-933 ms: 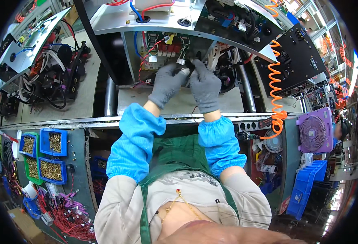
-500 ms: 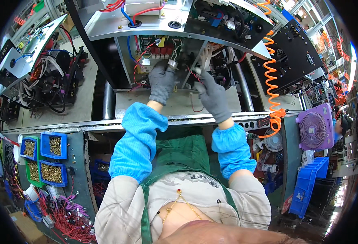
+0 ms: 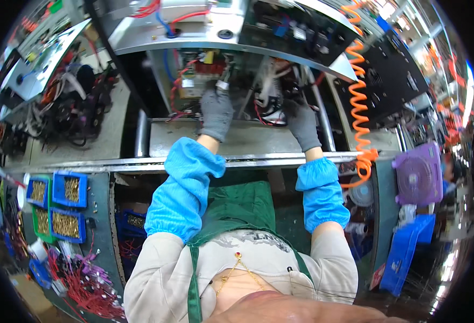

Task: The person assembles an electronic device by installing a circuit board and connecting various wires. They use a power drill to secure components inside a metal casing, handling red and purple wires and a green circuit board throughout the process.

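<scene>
An open metal cabinet (image 3: 167,44) stands on the bench in front of me, with wiring and a board in its lower bay. My left hand (image 3: 216,114), in a grey glove, reaches into the left part of that bay, its fingers curled. A white connector (image 3: 222,85) sits right at its fingertips; whether they hold it is unclear. My right hand (image 3: 302,125), gloved alike, is at the right compartment, beside dark parts and a bundle of pale wires (image 3: 269,89). Its fingers are smeared and partly lost against the dark parts. A thin red wire (image 3: 258,112) hangs between the hands.
A coiled orange hose (image 3: 358,99) hangs right of the cabinet. Blue bins (image 3: 69,226) of brass fasteners and red wire harnesses (image 3: 89,293) lie at my left. At right are a purple fan (image 3: 419,172) and a blue crate (image 3: 401,264). A metal rail (image 3: 258,161) edges the bench.
My right hand has moved right, from the middle of the bay to the right compartment. My left hand stays by the white connector. The whole view has shifted slightly and blurred.
</scene>
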